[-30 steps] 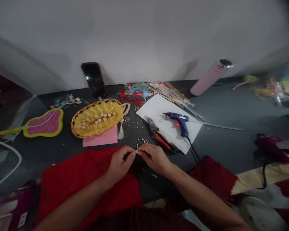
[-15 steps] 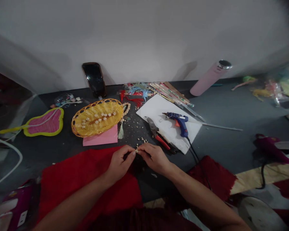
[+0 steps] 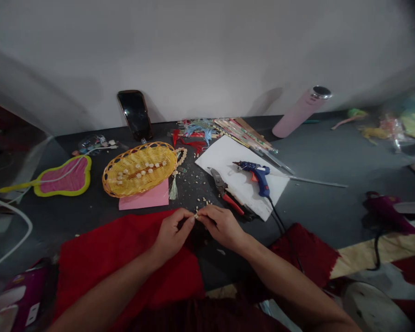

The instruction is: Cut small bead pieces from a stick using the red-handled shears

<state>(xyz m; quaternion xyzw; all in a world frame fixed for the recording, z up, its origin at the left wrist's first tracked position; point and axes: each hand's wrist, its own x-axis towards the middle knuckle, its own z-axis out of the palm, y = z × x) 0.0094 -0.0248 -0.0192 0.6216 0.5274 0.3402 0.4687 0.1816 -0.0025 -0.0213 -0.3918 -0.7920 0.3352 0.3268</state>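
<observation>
My left hand (image 3: 174,230) and my right hand (image 3: 223,227) meet fingertip to fingertip over the table's near side. Pinched between them is a tiny pale piece (image 3: 196,216), bead-like but too small to make out fully. Just beyond the fingers lie several small cream bits (image 3: 204,201). A red cloth (image 3: 124,249) spreads under my left wrist. Red-handled pliers (image 3: 228,193) rest beyond my right hand, partly on a white sheet (image 3: 224,154), with a blue glue gun (image 3: 257,174) lying on that sheet.
A yellow woven basket (image 3: 138,182) holds small pale flower-like pieces and overlaps pink paper (image 3: 152,198). A phone (image 3: 135,113) leans on the wall. Tassels (image 3: 200,131), sticks (image 3: 242,133) and a pink flask (image 3: 300,113) stand or lie at the back. A black cord (image 3: 278,216) trails from the glue gun.
</observation>
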